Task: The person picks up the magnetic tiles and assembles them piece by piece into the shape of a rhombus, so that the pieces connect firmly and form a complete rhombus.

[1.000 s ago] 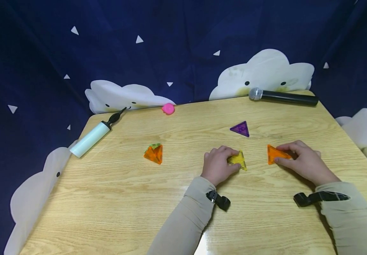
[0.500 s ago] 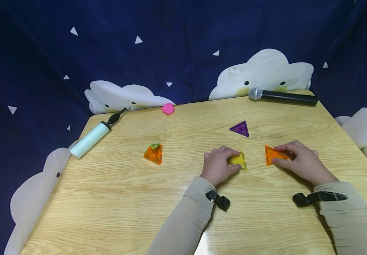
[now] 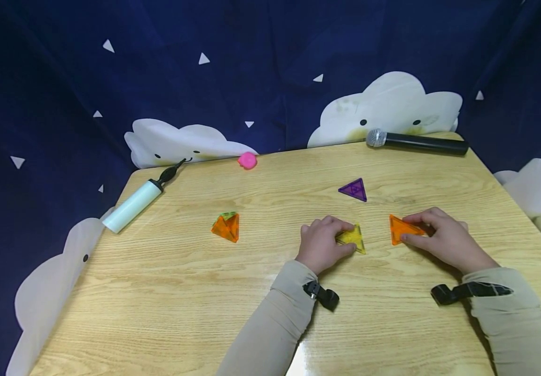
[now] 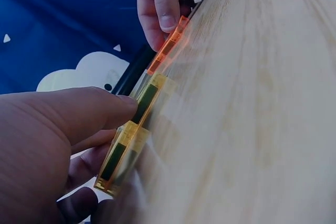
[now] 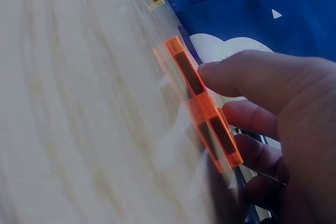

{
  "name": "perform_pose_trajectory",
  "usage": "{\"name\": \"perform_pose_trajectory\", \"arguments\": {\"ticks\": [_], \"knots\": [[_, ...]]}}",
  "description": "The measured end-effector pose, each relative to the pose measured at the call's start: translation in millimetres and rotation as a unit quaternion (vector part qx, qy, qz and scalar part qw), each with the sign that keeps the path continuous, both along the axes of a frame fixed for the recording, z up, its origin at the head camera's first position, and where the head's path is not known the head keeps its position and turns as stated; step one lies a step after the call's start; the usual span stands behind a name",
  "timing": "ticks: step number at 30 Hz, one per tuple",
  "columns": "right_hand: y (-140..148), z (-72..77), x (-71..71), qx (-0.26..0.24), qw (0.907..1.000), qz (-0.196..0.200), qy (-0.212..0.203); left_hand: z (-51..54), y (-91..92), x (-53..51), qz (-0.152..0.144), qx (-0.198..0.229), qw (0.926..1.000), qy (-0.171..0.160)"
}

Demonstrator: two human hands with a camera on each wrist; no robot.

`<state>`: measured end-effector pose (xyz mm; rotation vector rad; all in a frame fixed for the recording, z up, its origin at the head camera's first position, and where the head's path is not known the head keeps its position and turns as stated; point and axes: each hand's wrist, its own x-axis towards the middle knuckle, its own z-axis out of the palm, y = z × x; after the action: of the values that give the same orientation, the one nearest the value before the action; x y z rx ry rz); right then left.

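A yellow triangular tile lies flat on the table, pinched between the thumb and fingers of my left hand. To its right, my right hand pinches an orange triangular tile, also flat on the wood. A gap separates the two tiles. In the left wrist view the yellow tile shows edge-on beside the thumb; the right wrist view shows the orange tile's edge the same way. Behind both hands lies a purple triangular tile. The fingers partly cover both held tiles.
Left of the hands stands an orange and green piece of joined tiles. A pale blue pump lies at the table's left edge, a pink object at the back, and a microphone at the back right.
My right hand has moved the orange tile slightly left, closer to the yellow one. The yellow tile has turned or shifted very slightly in my left hand.
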<state>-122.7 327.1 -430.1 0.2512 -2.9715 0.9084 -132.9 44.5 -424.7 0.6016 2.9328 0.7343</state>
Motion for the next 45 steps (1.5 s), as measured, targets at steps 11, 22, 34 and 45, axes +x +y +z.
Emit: {"name": "perform_pose_trajectory", "arguments": {"ticks": [11,22,34,45], "knots": [[-0.5,0.5,0.5,-0.006,1.0,0.006,-0.001,0.0,-1.2,-0.1,-0.013,0.008,0.9999,0.002],[-1.4,0.7,1.3,0.002,0.9999,0.006,-0.011,-0.7,-2.5,-0.4,-0.007,0.02,0.9996,-0.018],[-3.4,1.6,0.5,0.014,0.9997,0.003,-0.018,0.7,-2.5,0.5,-0.008,0.007,0.9999,-0.013],[-3.4,1.9,0.2,0.013,0.9998,0.002,-0.014,-1.9,2.3,2.1,-0.003,-0.002,1.0,0.0]]}}
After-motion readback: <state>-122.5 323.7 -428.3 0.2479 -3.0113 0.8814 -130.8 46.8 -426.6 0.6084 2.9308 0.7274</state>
